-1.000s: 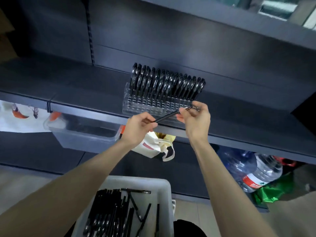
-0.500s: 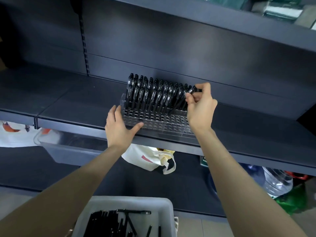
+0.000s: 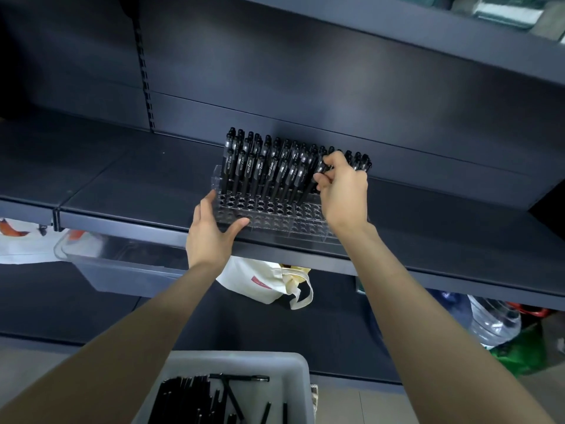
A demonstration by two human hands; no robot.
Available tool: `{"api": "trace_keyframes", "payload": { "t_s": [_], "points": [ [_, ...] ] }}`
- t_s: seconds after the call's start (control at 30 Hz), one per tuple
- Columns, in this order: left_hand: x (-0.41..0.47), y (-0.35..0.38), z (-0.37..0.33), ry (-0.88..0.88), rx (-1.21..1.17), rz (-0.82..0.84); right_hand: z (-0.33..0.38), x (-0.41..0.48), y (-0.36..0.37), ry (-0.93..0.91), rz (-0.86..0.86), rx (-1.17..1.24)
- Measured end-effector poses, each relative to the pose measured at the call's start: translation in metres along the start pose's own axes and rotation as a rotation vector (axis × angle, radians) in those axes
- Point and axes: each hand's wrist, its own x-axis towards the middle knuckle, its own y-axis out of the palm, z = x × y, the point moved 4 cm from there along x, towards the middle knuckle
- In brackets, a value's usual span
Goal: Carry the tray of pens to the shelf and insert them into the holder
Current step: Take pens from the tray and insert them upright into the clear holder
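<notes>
Nearest me, the white tray (image 3: 301, 362) of loose pens (image 3: 189, 399) sits low, cut off by the bottom edge. Both bare arms reach up from it. The left hand (image 3: 211, 237) lies flat against the front left corner of the clear holder (image 3: 275, 215), fingers straight and thumb spread along its front edge. The right hand (image 3: 344, 194) is curled, fingertips pinching the top of a black pen (image 3: 312, 185) that leans into the holder; its tip seems to sit in a hole, though the hand hides part of it. Behind, the standing pens (image 3: 260, 166) fill the back rows on the dark shelf (image 3: 122, 185).
</notes>
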Motion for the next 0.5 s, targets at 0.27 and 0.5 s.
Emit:
{"api": "trace_keyframes", "payload": {
  "t_s": [0.27,0.5],
  "points": [
    [-0.002,-0.003,-0.006,-0.021,0.063,0.030,0.012,-0.003,0.005,0.046,0.116,-0.009],
    [-0.006,-0.010,-0.003,-0.003,0.129,0.128,0.009,-0.016,-0.002,0.066,0.096,-0.083]
  ]
}}
